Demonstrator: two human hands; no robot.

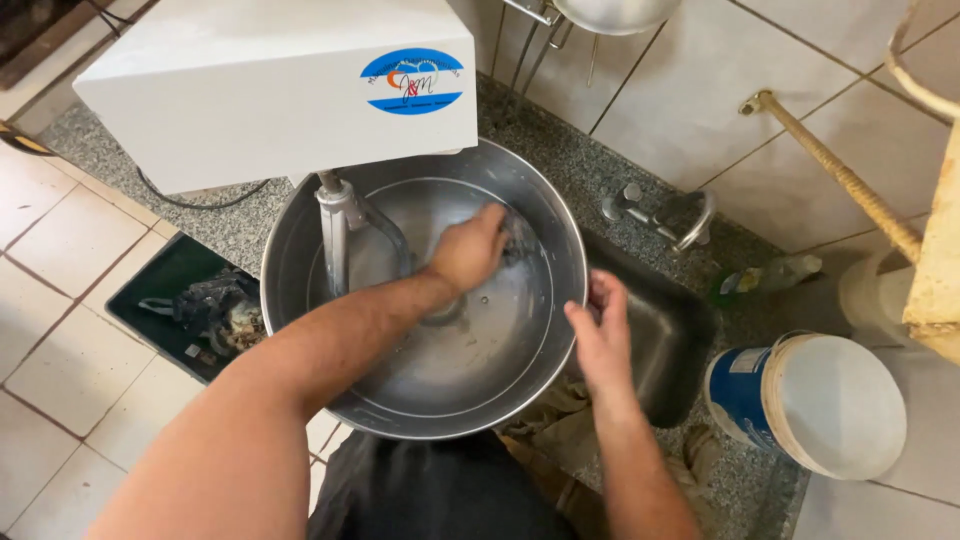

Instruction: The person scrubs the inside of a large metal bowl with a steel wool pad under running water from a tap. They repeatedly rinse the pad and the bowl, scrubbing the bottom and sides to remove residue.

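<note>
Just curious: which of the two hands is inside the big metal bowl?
The left hand, pressing a dark cloth against the bowl wall; the right hand only grips the rim.

We count one steel mixing bowl, one white mixer head above it and one metal hook hanging into it. We see two hands: the left hand with one dark rag, and the right hand on the bowl's rim. One sink, one tap, one white bucket, one plastic bottle and one green bin complete our count.
</note>
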